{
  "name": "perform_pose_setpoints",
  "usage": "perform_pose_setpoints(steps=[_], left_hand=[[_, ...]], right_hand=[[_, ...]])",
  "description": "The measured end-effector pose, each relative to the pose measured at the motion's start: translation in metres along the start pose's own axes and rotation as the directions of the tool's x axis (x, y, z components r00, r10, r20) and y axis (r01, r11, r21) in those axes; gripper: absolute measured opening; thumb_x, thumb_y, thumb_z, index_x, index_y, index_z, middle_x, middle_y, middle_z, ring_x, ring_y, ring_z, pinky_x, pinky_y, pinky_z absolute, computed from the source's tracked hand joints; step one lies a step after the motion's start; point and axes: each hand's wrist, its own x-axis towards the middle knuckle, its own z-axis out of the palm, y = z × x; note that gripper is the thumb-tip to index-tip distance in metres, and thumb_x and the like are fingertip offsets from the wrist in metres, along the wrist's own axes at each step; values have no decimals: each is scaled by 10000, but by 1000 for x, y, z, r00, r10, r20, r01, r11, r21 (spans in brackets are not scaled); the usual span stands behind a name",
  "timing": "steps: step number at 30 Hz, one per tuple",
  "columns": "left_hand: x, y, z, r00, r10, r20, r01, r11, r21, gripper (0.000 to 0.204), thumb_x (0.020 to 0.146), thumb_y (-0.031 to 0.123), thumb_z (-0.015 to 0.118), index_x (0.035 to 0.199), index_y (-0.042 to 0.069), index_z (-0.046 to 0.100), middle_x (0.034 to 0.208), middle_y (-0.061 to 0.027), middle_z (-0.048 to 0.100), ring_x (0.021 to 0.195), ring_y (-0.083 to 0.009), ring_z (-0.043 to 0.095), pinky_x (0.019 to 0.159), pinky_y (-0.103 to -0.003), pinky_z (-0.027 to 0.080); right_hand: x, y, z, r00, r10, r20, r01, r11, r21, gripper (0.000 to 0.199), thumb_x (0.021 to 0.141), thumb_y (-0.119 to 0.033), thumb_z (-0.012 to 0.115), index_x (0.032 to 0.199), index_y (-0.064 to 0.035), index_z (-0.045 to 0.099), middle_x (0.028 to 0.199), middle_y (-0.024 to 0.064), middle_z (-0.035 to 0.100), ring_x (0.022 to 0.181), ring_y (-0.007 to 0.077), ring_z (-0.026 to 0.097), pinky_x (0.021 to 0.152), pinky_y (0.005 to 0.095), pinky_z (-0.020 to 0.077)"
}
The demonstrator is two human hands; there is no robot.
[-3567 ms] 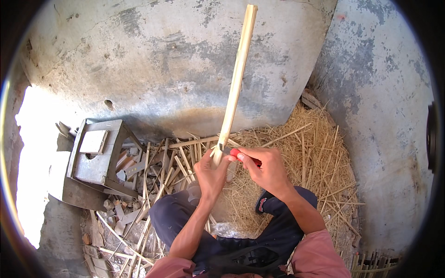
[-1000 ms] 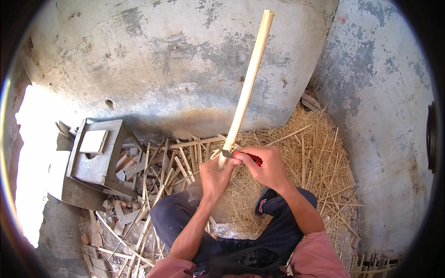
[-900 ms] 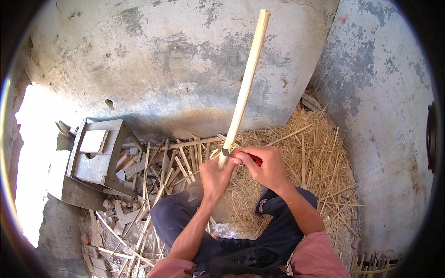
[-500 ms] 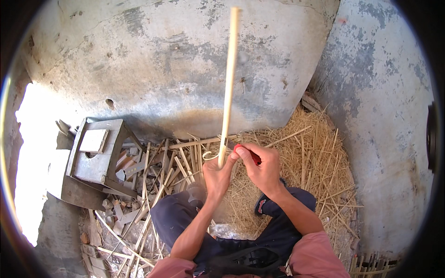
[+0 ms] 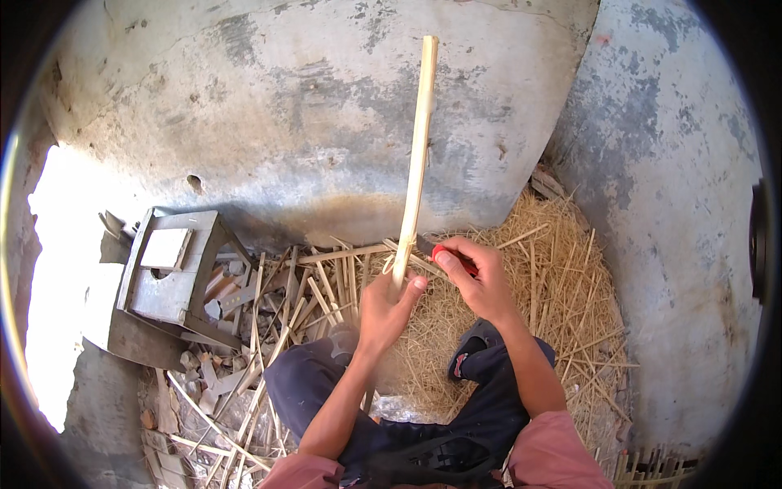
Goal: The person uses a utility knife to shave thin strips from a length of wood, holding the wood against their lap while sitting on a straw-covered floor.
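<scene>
A long pale strip of split wood or bamboo (image 5: pixel 420 138) rises upright, leaning slightly right, from my left hand (image 5: pixel 384 310), whose fingers wrap round its lower end. A thin curled shaving (image 5: pixel 388 265) hangs at the strip just above that hand. My right hand (image 5: pixel 482 279) grips the red handle of a knife (image 5: pixel 440 248). Its dark blade points left and lies close to the strip above my left hand; whether it touches cannot be made out.
Pale shavings (image 5: pixel 562 285) heap up ahead and right, against the walls. Loose strips (image 5: pixel 314 285) and rubble (image 5: pixel 220 375) lie to the left. A worn wooden stool (image 5: pixel 175 265) lies tipped at the left. My bent legs (image 5: pixel 318 379) are below my hands.
My right hand with the knife has moved right, away from my left thumb. The strip has tilted slightly right and sits lower, and its shaving now hangs closer to it.
</scene>
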Motion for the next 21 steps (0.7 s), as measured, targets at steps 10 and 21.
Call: perform_pose_setpoints(steps=[10, 21], left_hand=[[1, -1, -3, 995, 71, 75, -82, 983, 161, 374, 988, 311, 780, 1160, -13, 707, 762, -62, 703, 691, -96, 593, 652, -315, 502], [-1, 0, 1, 994, 104, 13, -105, 992, 65, 283, 1015, 269, 759, 1086, 3, 696, 736, 48, 604, 678, -30, 454, 569, -246, 379]], right_hand=[[2, 3, 0, 981, -57, 187, 89, 982, -166, 234, 982, -201, 739, 1079, 10, 771, 744, 132, 709, 586, 162, 586, 574, 317, 462], [1, 5, 4, 981, -94, 171, 119, 983, -143, 178, 960, -155, 750, 1020, 12, 769, 733, 129, 692, 588, 161, 589, 572, 314, 458]])
